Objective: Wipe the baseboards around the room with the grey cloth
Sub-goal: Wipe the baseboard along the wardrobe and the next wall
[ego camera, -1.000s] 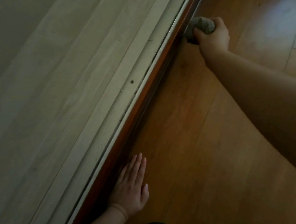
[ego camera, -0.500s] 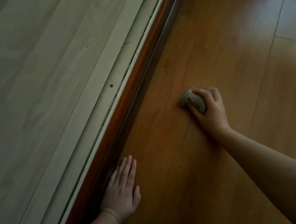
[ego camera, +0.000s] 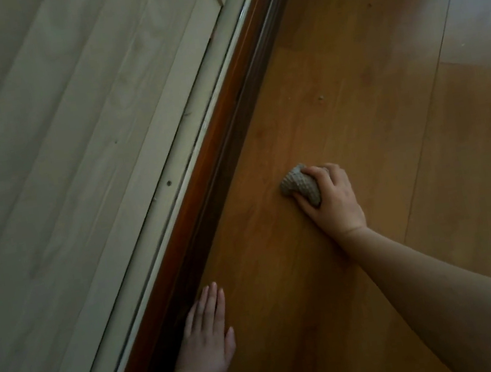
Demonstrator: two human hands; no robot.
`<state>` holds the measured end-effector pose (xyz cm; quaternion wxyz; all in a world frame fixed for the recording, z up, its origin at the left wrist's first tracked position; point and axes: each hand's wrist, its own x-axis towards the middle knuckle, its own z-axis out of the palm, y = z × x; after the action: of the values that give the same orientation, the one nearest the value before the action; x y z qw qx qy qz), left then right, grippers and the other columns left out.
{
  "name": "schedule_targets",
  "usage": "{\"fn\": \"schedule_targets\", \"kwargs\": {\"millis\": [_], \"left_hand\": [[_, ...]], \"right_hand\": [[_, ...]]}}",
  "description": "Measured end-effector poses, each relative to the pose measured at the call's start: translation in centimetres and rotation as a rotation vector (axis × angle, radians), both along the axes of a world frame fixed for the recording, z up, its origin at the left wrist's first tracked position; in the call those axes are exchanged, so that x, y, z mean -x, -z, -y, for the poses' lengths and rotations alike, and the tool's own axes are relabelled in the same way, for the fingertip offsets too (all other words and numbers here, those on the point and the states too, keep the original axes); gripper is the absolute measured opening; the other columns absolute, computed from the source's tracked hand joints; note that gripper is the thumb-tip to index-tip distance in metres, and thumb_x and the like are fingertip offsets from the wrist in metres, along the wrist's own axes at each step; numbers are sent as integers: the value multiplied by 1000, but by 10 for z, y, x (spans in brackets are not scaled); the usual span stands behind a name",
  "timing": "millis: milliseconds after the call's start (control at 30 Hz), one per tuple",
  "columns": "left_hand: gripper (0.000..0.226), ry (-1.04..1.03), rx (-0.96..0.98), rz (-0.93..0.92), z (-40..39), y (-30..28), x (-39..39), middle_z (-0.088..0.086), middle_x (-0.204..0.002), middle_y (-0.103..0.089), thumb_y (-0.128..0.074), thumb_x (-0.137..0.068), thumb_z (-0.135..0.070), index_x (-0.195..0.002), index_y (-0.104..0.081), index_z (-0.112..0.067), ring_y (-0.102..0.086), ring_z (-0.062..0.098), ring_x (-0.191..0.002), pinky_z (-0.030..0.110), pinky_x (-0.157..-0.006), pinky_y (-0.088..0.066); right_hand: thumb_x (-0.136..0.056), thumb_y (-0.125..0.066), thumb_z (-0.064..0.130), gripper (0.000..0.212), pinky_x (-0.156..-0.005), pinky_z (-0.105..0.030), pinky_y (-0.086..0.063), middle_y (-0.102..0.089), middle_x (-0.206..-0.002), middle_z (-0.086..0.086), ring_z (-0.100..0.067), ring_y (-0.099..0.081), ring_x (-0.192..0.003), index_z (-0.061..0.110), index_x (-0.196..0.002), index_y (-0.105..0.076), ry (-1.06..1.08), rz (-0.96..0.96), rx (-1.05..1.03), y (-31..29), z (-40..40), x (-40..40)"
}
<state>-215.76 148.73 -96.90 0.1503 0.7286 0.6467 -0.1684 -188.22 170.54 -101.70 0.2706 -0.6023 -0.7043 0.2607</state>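
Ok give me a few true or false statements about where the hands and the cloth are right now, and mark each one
1. The right hand grips the bunched grey cloth. True.
2. The cloth is pressed against the baseboard. False: it sits out on the wooden floor, apart from the baseboard.
3. The left hand lies flat on the floor, fingers beside the baseboard. True.
4. The left hand holds a second cloth. False: it is empty and open.
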Motion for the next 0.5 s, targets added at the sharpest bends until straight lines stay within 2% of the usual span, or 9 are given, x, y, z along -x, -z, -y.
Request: {"fn": "schedule_targets", "kwargs": {"millis": [100,167,233,333,433,500], "left_hand": [[58,256,-87,106,-40,-28,-14,9,-149,-47,-32,-101,-39,-151,-32,-9,-49,23,-135,38,-122,-14],[60,330,-176,94,-98,-56,-21,6,-147,-51,-40,-96,-35,-150,-35,-11,-47,20,-136,42,-122,-23],[63,295,-305,-39,-170,-83,-21,7,-153,-44,-39,-96,-35,-153,-24,-13,-38,21,-143,43,-122,-20],[67,193,-369,-187,-254,-113,-11,11,-164,-18,-24,-100,-38,-157,-6,-11,-14,23,-152,36,-122,-3],[69,174,-350,-302,-290,-111,-8,14,-166,5,-10,-102,-43,-156,8,-6,5,24,-153,34,-120,9],[72,184,-318,-325,-298,-104,-13,16,-165,14,-5,-102,-50,-154,15,-4,13,25,-152,37,-122,8]], "right_hand": [[-87,-69,39,53,-101,-45,-44,-48,-128,-11,-27,-45,-119,23,-132,-47,-17,-4,33,-2,-1,-2],[-87,-70,38,54,-102,-47,-44,-48,-127,-12,-28,-45,-119,21,-133,-48,-22,-6,47,-5,1,-2],[-87,-69,39,54,-103,-46,-42,-47,-129,-12,-27,-43,-120,22,-133,-47,-28,-11,74,-7,2,-2],[-86,-69,39,54,-102,-46,-42,-46,-127,-10,-27,-44,-118,24,-133,-47,-25,-19,67,-9,2,0],[-85,-70,39,55,-99,-44,-43,-45,-125,-8,-25,-45,-115,26,-132,-45,-26,-19,46,-7,2,1],[-85,-70,40,56,-99,-43,-44,-45,-125,-6,-24,-45,-114,26,-133,-45,-22,-22,34,-4,2,0]]}}
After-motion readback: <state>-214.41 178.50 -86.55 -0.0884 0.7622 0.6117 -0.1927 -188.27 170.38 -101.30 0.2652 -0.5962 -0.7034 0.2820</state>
